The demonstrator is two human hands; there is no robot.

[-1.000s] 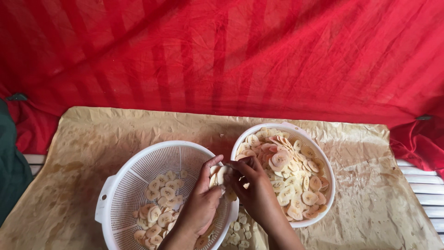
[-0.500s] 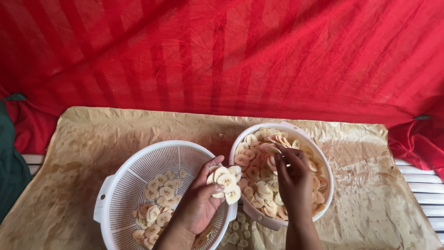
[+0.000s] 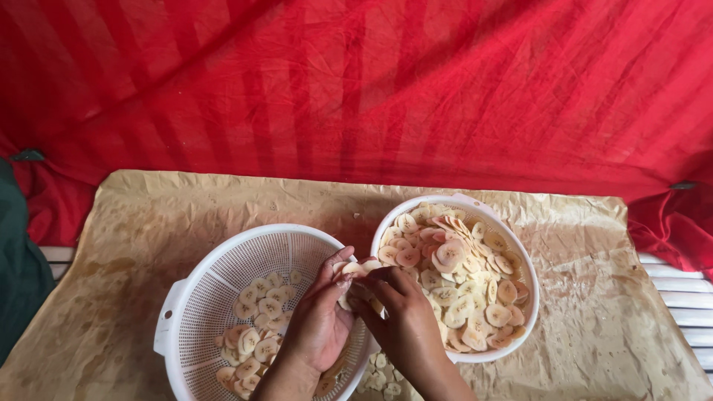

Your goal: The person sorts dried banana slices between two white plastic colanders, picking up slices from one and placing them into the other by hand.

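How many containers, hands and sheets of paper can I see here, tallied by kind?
White colander, part-filled with pale fruit slices: 1
White bowl, heaped with the same slices: 1
Hands, left hand and right hand, meeting over a few slices between the two vessels: 2
Brown paper sheet under everything: 1
Total: 5

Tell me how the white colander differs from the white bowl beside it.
The colander is perforated all over and has a side handle; the bowl has solid walls. The colander holds a thin scatter of banana slices, while the bowl is heaped with them. The colander looks wider. Both are white, round, and sit on brown paper.
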